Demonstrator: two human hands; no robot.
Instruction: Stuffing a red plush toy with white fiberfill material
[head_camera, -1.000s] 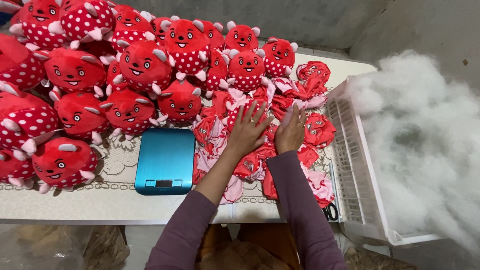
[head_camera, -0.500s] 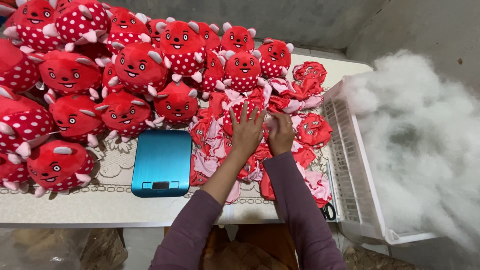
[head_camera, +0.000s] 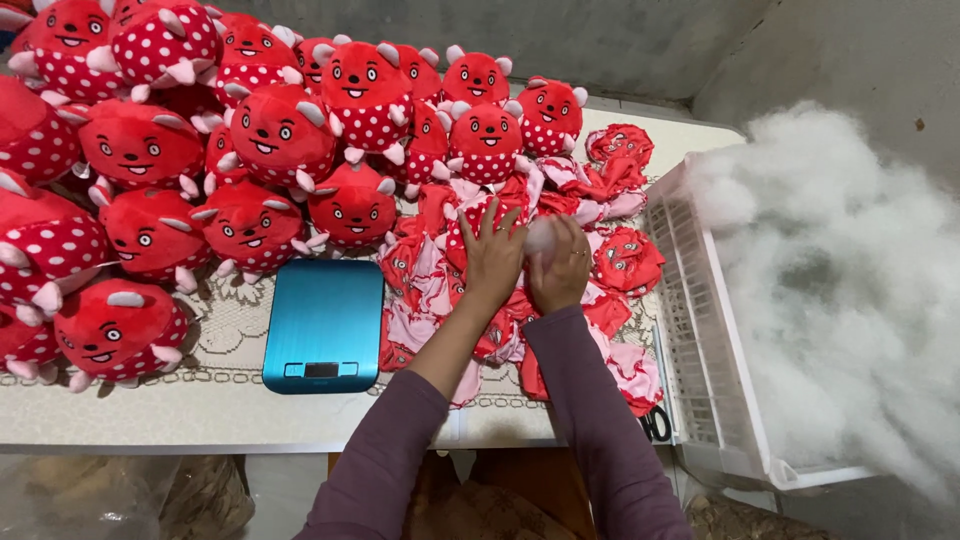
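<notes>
White stuffing sits at the middle of the frame, a small tuft cupped by the right hand, fingers curled around it. Beside it the left hand lies flat, fingers spread, on the pile of empty red toy skins — left of them a blue scale on the desk, stuffed red toys filling the upper left.

1. The stuffed plush toys I saw were red with white polka dots.
2. The kitchen scale was shiny teal-blue.
3. The unstuffed toy skins were red and pink.
4. The fluffy stuffing and its crate were white.
5. My sleeves were dusty purple.
</notes>
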